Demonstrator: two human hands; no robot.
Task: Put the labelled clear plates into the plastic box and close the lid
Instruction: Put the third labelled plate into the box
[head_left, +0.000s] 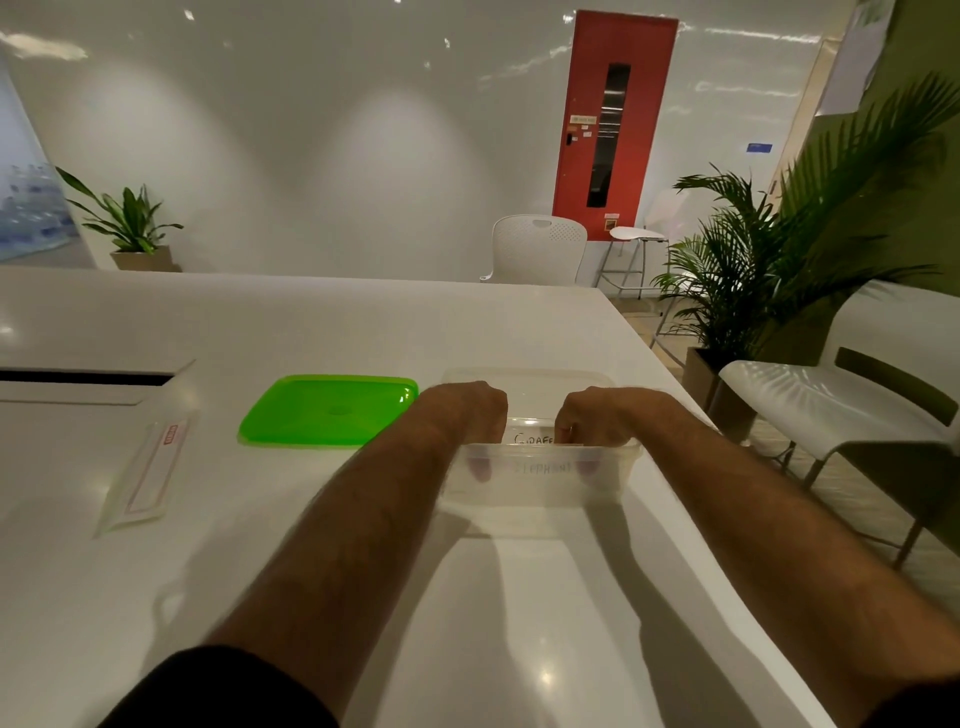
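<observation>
A clear plastic box (540, 493) stands on the white table, right of centre. Both hands reach down into it. My left hand (475, 410) and my right hand (589, 415) each pinch one end of a clear plate (535, 439) with handwritten lettering, held upright inside the box. Behind the box's front wall a second lettered plate (543, 468) shows faintly. The green lid (332, 410) lies flat on the table to the left of the box. Another clear plate with a red-edged label (150, 475) rests on the table at the far left.
The table's right edge (691, 410) runs just past the box. A dark cable slot (85, 376) sits at the left. Beyond the edge stand a white chair (831, 400), palm plants (769, 270), another chair (540, 249) and a stool.
</observation>
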